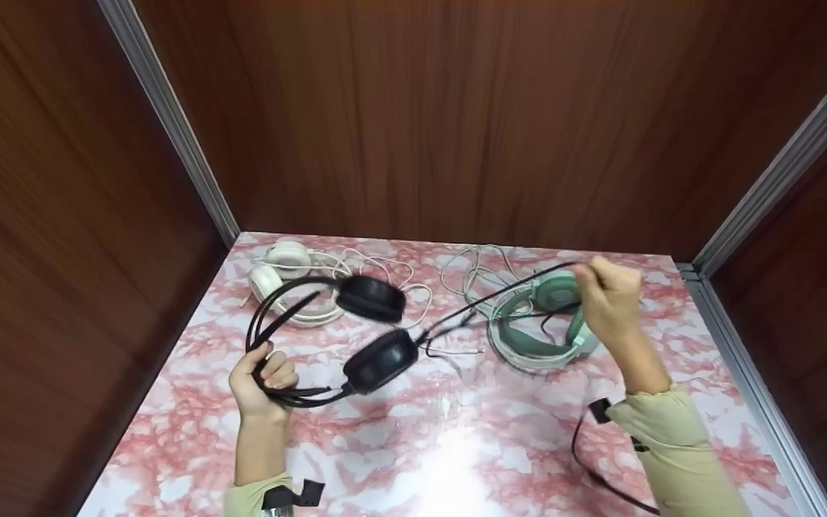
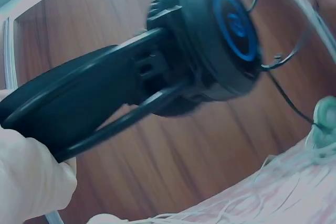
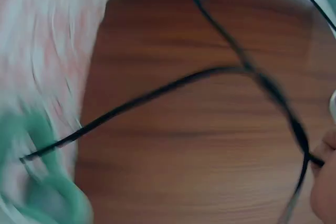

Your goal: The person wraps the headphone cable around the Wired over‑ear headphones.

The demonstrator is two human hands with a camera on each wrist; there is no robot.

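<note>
Spreading beneath your hands, the surface (image 1: 191, 438) showed a glossy pink-and-white marbled pattern, with a bright glare toward you. Dark reddish-brown wood-grained panels (image 1: 456, 122) closed in its far, left and right edges, and grey ribbed metal posts (image 1: 169, 122) marked the far corners. Your left hand (image 1: 250, 393) was curled round the headband (image 2: 63, 98) of the black headphones (image 1: 374, 298), which you held up above the surface, left of its centre. The headband bent in a smooth arc, the padded oval cups (image 1: 382, 361) looked soft and leathery, and one cup's hard outer face bore a ringed blue emblem (image 2: 237, 26). Your right hand (image 1: 611, 298) was clenched on the thin black cable (image 1: 500, 293), which slanted almost straight from the lower cup. Toward the far right corner lay the green headphones (image 1: 528, 343), a pale cord (image 1: 528, 365) coiled in round loops about them. Close to the far left corner lay the white headphones (image 1: 264, 281), smooth and rounded, with a thin white cord (image 1: 339, 266) looping away from them along the far edge.
</note>
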